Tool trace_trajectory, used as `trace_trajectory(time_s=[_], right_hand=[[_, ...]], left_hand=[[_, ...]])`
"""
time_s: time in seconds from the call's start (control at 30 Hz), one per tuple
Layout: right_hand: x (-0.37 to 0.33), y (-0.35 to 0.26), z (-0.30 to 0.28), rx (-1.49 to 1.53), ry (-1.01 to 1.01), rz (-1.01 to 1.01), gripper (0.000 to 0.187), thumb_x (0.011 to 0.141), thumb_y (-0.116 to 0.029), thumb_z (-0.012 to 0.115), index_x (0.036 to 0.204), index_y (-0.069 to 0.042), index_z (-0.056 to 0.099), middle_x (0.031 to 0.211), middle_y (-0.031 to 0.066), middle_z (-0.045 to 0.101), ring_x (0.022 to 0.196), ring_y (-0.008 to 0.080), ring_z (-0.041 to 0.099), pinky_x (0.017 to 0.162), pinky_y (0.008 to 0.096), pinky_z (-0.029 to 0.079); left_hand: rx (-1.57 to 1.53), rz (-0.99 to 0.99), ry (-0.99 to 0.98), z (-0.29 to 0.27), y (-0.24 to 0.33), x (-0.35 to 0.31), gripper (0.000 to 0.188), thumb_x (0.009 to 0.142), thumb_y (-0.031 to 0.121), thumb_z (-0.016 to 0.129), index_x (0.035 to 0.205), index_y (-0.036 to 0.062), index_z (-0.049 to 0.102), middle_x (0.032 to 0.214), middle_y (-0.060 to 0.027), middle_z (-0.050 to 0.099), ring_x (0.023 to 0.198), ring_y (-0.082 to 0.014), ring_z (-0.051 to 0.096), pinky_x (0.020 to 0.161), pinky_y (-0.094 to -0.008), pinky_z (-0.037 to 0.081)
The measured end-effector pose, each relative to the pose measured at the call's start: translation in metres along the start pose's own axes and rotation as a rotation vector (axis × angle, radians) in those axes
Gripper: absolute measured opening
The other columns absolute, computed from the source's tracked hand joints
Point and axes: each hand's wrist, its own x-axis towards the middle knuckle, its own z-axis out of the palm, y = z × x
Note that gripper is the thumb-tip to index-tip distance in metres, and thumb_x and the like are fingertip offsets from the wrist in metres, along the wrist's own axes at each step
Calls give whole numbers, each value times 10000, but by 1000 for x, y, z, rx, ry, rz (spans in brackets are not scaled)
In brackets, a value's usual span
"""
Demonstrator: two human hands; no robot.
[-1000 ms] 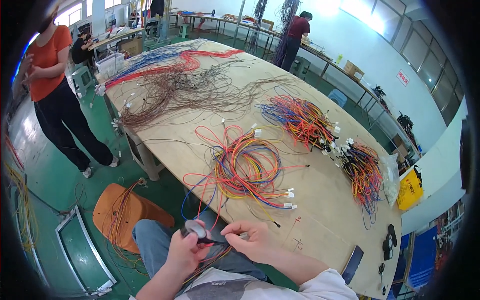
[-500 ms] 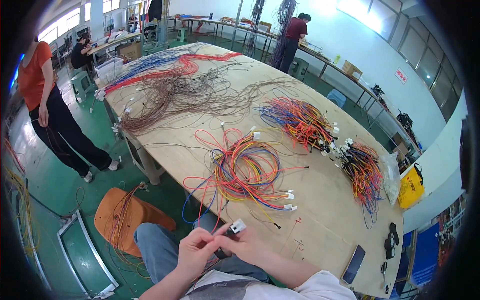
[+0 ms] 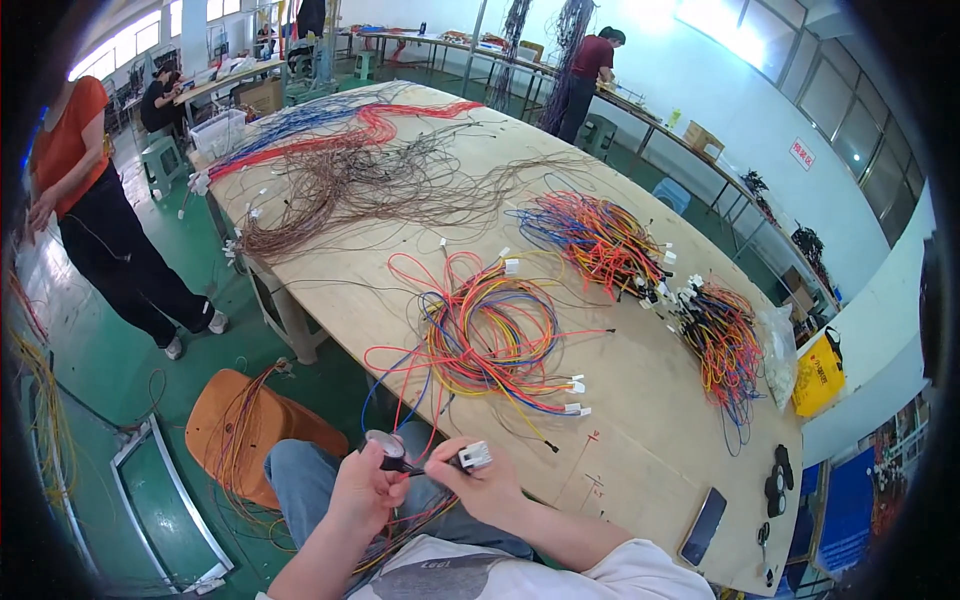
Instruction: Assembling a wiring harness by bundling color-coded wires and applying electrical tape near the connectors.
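My left hand [image 3: 362, 492] is closed round a roll of black tape [image 3: 386, 447], its pale round side facing up. Close by on the right, my right hand [image 3: 478, 490] grips a wire harness just below its white connector [image 3: 475, 456]. A short dark strip [image 3: 416, 469] runs between the roll and the fingers of my right hand. From below my hands, yellow and dark wires [image 3: 432, 512] trail over my lap. On the table just beyond lies a coiled bundle of red, blue and yellow wires [image 3: 490, 340] with white connectors at its ends.
Two more multicoloured wire bundles [image 3: 600, 240] [image 3: 722, 345] lie to the right on the table [image 3: 640, 400]. Brown wires [image 3: 350, 180] spread at the far left. A phone [image 3: 704, 526], scissors [image 3: 764, 538] and black tape rolls [image 3: 776, 492] sit near the right edge. An orange stool [image 3: 235, 425] stands left; a person [image 3: 90, 200] stands beyond.
My hands have moved apart, the left one shifting left and turning so the tape roll now shows. The white connector has turned in my right hand. The person at left has raised a hand.
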Motion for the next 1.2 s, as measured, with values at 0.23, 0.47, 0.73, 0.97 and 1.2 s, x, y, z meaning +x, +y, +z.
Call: trace_trajectory(time_s=[0.23, 0.47, 0.73, 0.97, 1.2], right_hand=[[6, -19, -6, -176, -80, 324, 52, 779, -63, 586, 791, -21, 558, 696, 28, 557, 626, 78, 515, 553, 206, 416], [4, -12, -1, -152, -40, 83, 57, 786, -77, 577, 779, -23, 560, 697, 30, 555, 642, 70, 518, 550, 209, 421], [1, 7, -3, 196, 142, 350, 151, 785, -162, 603, 766, -15, 576, 652, -5, 543, 572, 44, 471, 516, 187, 385], [6, 6, -6, 71, 94, 331, 165, 781, -181, 604, 762, -21, 568, 612, -15, 510, 533, 45, 443, 480, 191, 347], [-4, 16, 0, -65, -186, 335, 153, 777, -142, 585, 810, 4, 551, 629, 32, 514, 594, 77, 502, 496, 227, 389]], left_hand=[[541, 495, -128, 5, -25, -10, 437, 694, -8, 618, 1050, 56, 371, 865, -41, 459, 640, -90, 495, 537, -204, 429], [313, -6, -126, 15, -11, -5, 594, 670, -26, 625, 1159, 82, 306, 785, -51, 497, 548, -78, 449, 406, -201, 329], [88, 251, -22, -11, -15, -8, 211, 810, 221, 451, 900, 36, 493, 730, -40, 474, 501, -111, 393, 434, -211, 288], [539, 229, -26, 4, -24, -13, 124, 712, -22, 575, 788, 49, 508, 644, 31, 460, 457, -21, 357, 398, -168, 252], [958, 468, -104, -13, -25, -7, 349, 705, 36, 638, 1000, 34, 453, 653, -7, 495, 523, -37, 426, 457, -188, 324]])
